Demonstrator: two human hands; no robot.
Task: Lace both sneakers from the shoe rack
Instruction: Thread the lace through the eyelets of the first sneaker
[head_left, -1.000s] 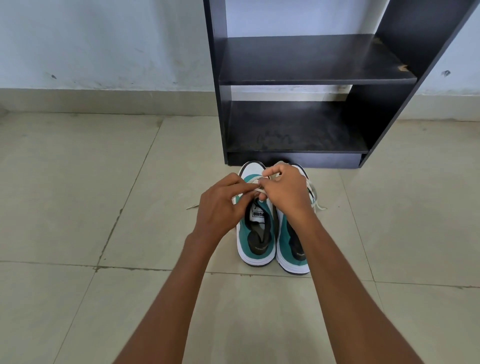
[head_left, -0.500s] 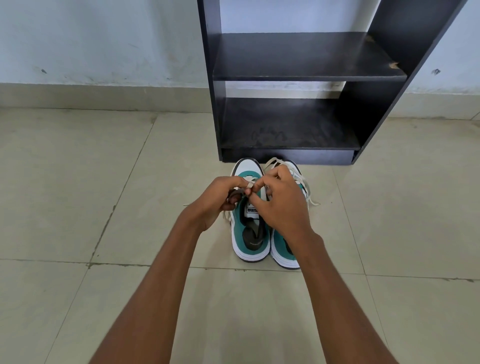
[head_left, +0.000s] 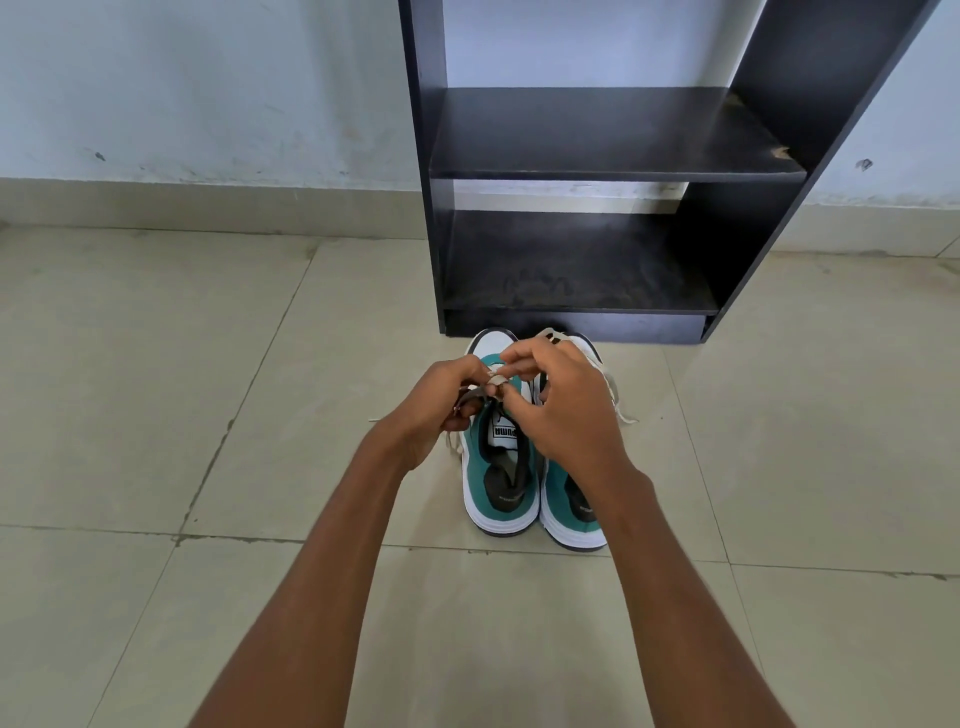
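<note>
Two white and teal sneakers stand side by side on the floor, toes toward the rack: the left sneaker (head_left: 500, 486) and the right sneaker (head_left: 571, 506). My left hand (head_left: 441, 402) pinches the left sneaker's eyelet flap and a cream lace (head_left: 496, 381). My right hand (head_left: 563, 402) hovers over both shoes, fingertips closed on the same lace at the left sneaker's upper. A loose lace end (head_left: 621, 402) of the right sneaker trails onto the tile. Much of the right sneaker is hidden by my right hand.
An empty black shoe rack (head_left: 613, 171) stands against the pale wall just beyond the sneakers' toes. Beige floor tiles (head_left: 208, 415) spread to the left, right and near side.
My left hand shifted left and now grips the left sneaker's side flap. My right hand moved from above the toes to over the tongue, fingers still working the lace.
</note>
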